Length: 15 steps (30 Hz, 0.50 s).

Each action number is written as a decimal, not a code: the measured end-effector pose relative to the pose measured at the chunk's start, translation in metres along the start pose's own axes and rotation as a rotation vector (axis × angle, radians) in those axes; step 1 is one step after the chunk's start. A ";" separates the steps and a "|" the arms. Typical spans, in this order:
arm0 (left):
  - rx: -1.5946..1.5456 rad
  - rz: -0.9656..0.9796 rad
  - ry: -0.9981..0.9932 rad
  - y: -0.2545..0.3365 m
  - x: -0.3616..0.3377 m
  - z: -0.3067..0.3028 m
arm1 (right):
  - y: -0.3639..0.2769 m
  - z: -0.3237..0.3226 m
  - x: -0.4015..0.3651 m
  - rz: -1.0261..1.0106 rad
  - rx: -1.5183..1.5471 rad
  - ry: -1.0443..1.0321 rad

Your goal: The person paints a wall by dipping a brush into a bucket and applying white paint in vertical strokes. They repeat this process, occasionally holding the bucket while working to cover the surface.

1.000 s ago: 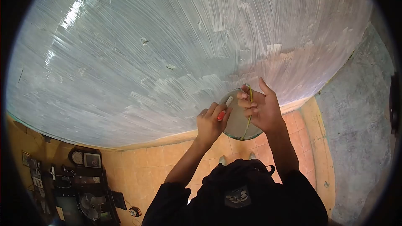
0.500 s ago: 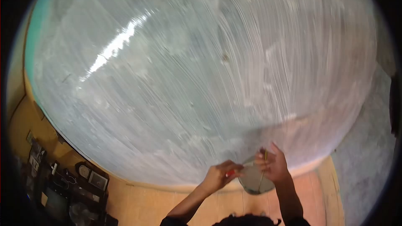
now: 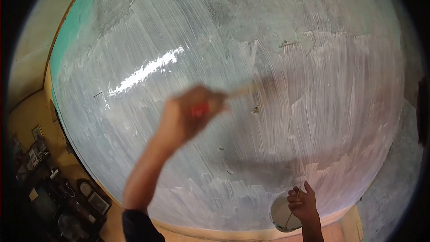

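Observation:
My left hand (image 3: 181, 114) is raised in front of the wall, blurred by motion, with its fingers closed around a paintbrush (image 3: 244, 91). A red patch of the handle shows at the fingers, and the smeared brush head points right, close to the wall. Low on the right, my right hand (image 3: 304, 205) grips the thin bail of a bucket (image 3: 279, 210), its thumb sticking up. The bucket holds a pale greyish liquid. Streaky whitish paint strokes cover much of the wall (image 3: 215, 130), with a bright wet glare at the left.
Green paint (image 3: 74, 40) shows along the wall's left edge. Dark shelves (image 3: 58, 197) with a fan, frames and other household items stand at the lower left. A nail-like piece (image 3: 98, 94) sticks out of the wall. Tiled floor (image 3: 329, 233) lies below.
My left hand has swung up and left from beside the bucket, carrying the paintbrush to the wall. The view has tilted upward; my right hand still holds the bucket.

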<state>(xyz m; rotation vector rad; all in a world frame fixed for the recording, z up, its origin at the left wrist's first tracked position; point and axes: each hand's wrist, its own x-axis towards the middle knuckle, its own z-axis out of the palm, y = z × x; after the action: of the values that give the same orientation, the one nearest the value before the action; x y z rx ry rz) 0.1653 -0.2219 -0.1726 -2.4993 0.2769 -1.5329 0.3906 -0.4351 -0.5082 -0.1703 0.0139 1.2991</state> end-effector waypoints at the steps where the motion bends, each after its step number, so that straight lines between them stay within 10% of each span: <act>1: 0.042 -0.059 -0.035 -0.001 0.033 -0.016 | -0.001 -0.002 0.000 -0.004 -0.005 0.018; 9: 0.298 0.221 0.064 -0.065 0.215 -0.050 | 0.000 -0.027 -0.003 0.018 0.068 0.126; 10: 0.152 -0.135 0.009 -0.038 0.227 -0.060 | 0.000 -0.033 -0.004 0.027 0.073 0.145; 15: 0.182 -0.159 0.142 -0.061 0.270 -0.090 | 0.004 -0.054 -0.009 0.069 0.106 0.126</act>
<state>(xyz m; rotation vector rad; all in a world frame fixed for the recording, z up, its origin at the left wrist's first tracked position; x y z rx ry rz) 0.2090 -0.2394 0.1146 -2.3240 -0.0418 -1.7157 0.3891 -0.4500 -0.5611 -0.1614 0.1970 1.3517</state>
